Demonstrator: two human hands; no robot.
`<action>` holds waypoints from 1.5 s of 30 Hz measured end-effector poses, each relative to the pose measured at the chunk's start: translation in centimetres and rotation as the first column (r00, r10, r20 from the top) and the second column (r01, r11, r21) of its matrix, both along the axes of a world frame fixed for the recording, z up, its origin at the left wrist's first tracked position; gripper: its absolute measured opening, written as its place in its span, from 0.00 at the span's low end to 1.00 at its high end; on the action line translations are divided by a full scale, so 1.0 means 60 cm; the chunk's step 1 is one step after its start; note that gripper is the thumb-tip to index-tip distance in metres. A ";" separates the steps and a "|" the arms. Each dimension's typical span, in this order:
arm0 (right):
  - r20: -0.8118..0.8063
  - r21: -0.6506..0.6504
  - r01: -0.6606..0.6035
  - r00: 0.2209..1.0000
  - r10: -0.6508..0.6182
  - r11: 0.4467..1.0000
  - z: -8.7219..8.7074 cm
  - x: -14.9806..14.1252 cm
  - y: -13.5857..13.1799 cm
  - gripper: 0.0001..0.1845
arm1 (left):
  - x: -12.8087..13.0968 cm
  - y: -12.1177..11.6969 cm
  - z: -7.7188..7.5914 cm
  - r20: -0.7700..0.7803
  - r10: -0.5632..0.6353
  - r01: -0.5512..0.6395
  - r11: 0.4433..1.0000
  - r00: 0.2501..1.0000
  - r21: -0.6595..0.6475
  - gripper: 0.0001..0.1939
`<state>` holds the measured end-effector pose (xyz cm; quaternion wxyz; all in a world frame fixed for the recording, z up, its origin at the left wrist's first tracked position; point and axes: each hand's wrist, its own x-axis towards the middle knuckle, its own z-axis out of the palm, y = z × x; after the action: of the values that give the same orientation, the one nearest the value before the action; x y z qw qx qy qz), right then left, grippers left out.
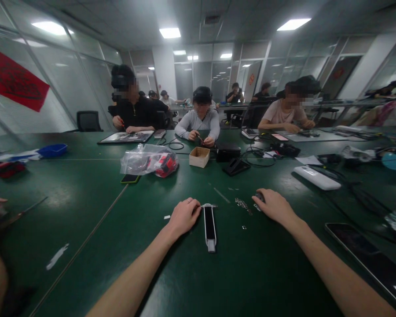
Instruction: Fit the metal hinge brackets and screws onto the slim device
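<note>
Beyond the hands (185,215), a clear bag (135,159) with red-and-black contents (166,164).

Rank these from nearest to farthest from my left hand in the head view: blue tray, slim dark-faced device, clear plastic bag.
1. Slim dark-faced device: just right of the left hand.
2. Clear plastic bag: ahead and to the left.
3. Blue tray: far left.
</note>
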<state>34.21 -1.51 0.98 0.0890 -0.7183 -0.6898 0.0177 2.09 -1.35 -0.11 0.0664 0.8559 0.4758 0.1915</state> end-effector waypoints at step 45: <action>-0.211 -0.111 -0.364 0.918 0.336 0.925 0.022 -0.014 -0.021 0.13 | -0.001 -0.008 0.009 0.002 0.019 -0.019 0.999 1.000 -0.043 0.09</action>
<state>33.36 -2.76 2.30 0.0956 -0.5826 -0.7926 0.1524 2.04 -1.80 0.43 0.0834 0.8495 0.4878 0.1832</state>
